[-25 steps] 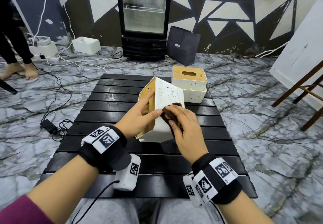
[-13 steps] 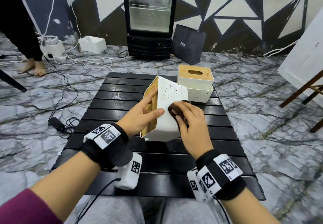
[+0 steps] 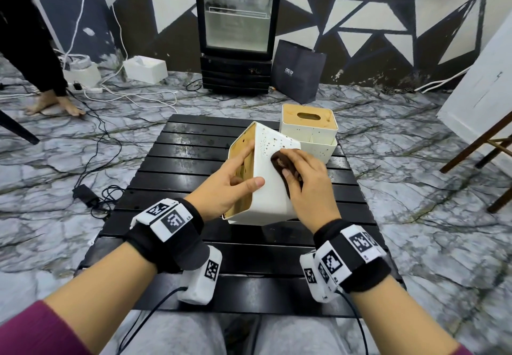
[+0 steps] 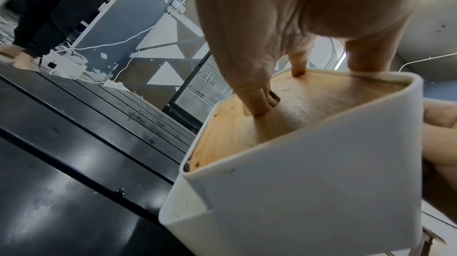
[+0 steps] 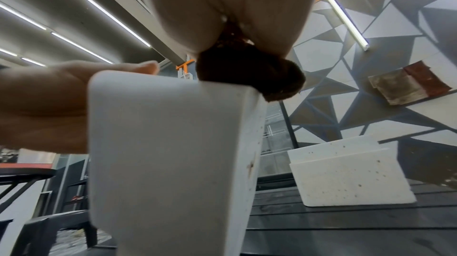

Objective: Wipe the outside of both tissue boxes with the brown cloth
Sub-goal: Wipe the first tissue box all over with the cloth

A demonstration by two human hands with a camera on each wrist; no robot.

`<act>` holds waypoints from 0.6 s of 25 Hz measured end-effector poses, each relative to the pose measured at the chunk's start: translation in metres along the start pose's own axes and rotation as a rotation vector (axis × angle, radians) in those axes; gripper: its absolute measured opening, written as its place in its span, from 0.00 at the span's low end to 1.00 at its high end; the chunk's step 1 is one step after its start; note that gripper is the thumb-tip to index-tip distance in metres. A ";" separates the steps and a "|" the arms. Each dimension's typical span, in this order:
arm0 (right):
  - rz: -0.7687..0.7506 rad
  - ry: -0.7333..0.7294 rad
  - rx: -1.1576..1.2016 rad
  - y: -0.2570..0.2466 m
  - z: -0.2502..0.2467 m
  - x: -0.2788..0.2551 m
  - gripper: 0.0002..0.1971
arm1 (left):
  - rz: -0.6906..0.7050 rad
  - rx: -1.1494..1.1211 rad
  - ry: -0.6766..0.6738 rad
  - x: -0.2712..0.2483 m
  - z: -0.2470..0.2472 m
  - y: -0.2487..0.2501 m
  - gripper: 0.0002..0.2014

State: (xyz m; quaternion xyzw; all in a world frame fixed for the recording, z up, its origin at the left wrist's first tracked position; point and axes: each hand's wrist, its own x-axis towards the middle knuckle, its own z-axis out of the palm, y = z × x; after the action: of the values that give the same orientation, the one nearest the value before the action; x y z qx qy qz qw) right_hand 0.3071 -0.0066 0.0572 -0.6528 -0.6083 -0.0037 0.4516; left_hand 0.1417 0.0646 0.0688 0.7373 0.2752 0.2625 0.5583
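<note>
A white tissue box [image 3: 270, 188] with a wooden lid is tipped on its side above the black slatted table [image 3: 177, 160]. My left hand [image 3: 230, 185] grips it, thumb on the white side, fingers on the wooden lid [image 4: 309, 107] with one in its slot. My right hand [image 3: 307, 183] holds a bunched brown cloth [image 3: 279, 163] pressed against the box's upper white face; the brown cloth [image 5: 249, 72] sits on the box's top edge. The second tissue box [image 3: 309, 133] stands upright at the table's far right, speckled with dark spots [image 5: 351, 176].
A glass-door fridge [image 3: 238, 27] and a dark paper bag [image 3: 297, 72] stand beyond the table. Cables and a power brick [image 3: 84, 194] lie on the marble floor to the left, where another person's feet [image 3: 52, 104] stand. Wooden chair legs [image 3: 482, 149] are at the right.
The cloth in my right hand has slid slightly up and left across the white face of the tilted box. My left hand keeps the same grip.
</note>
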 end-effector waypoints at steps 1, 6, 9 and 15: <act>0.013 0.006 0.000 0.001 0.000 0.000 0.18 | 0.003 0.005 -0.002 0.000 0.000 0.000 0.41; -0.004 0.014 -0.012 -0.006 0.003 -0.005 0.19 | 0.020 0.026 -0.012 -0.002 -0.001 -0.005 0.44; 0.017 -0.006 -0.016 -0.001 0.000 0.013 0.17 | 0.013 0.038 -0.018 -0.003 -0.001 -0.005 0.43; 0.036 0.025 -0.014 0.001 -0.004 -0.001 0.17 | 0.019 0.017 -0.008 -0.005 -0.002 -0.006 0.43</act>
State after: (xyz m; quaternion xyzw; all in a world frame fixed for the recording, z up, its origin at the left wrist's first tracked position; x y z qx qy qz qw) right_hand 0.3101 -0.0094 0.0587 -0.6665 -0.5908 -0.0079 0.4545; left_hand 0.1366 0.0639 0.0625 0.7455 0.2684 0.2626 0.5507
